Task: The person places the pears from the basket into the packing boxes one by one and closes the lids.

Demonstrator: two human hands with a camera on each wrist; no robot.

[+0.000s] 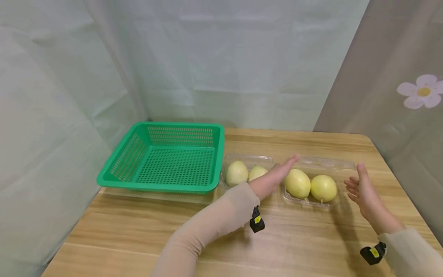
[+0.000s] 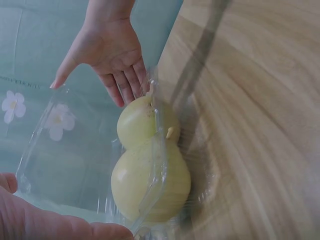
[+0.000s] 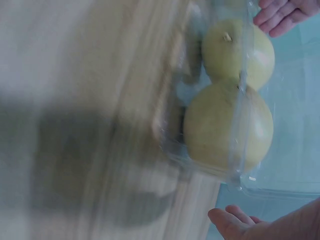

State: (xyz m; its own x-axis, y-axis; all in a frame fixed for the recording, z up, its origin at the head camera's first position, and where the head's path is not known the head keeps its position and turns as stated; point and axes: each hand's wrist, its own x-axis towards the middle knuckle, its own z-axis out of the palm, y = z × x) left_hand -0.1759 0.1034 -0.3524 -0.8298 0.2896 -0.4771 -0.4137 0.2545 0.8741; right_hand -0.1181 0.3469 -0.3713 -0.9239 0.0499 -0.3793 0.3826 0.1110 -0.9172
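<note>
Two pale yellow pears (image 1: 297,184) sit side by side in a clear plastic clamshell box (image 1: 306,202), its see-through lid (image 1: 327,163) raised at the back. My left hand (image 1: 271,179) is at the box's left end, thumb up; part of it also shows at the lower corner of the left wrist view. Off the box's right end is my right hand (image 1: 367,198), palm turned toward the pears and fingers spread; the left wrist view shows that palm (image 2: 114,47) facing in. Neither hand grips anything.
Left of my left hand stands another clear box (image 1: 252,157) with two pale pears (image 1: 237,173), partly covered by my forearm. A green slotted basket (image 1: 159,186) occupies the left of the wooden table (image 1: 145,231). Pale curtains (image 1: 235,77) hang behind and at both sides.
</note>
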